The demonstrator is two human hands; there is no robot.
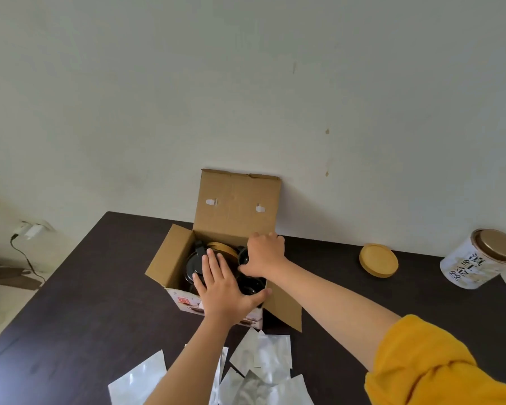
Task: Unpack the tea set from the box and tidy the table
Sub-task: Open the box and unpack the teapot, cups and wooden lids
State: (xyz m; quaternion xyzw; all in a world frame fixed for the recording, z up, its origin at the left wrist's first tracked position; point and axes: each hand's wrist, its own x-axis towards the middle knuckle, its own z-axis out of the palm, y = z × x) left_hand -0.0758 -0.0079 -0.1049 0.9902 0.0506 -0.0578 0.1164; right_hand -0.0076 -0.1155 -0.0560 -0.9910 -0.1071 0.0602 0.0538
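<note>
Two hands in an open cardboard box at the far edge of a dark table. Left hand flat, fingers straight, pressing on dark tea-set pieces inside. Right hand curled over the box's far right corner; grip unclear. Beside: wooden lid, tea tin, silver pouches near.

Brown box, black tea set inside; dark brown counter; silver pouches; tan lid; white tin, gold top; mustard-yellow sleeve.
</note>
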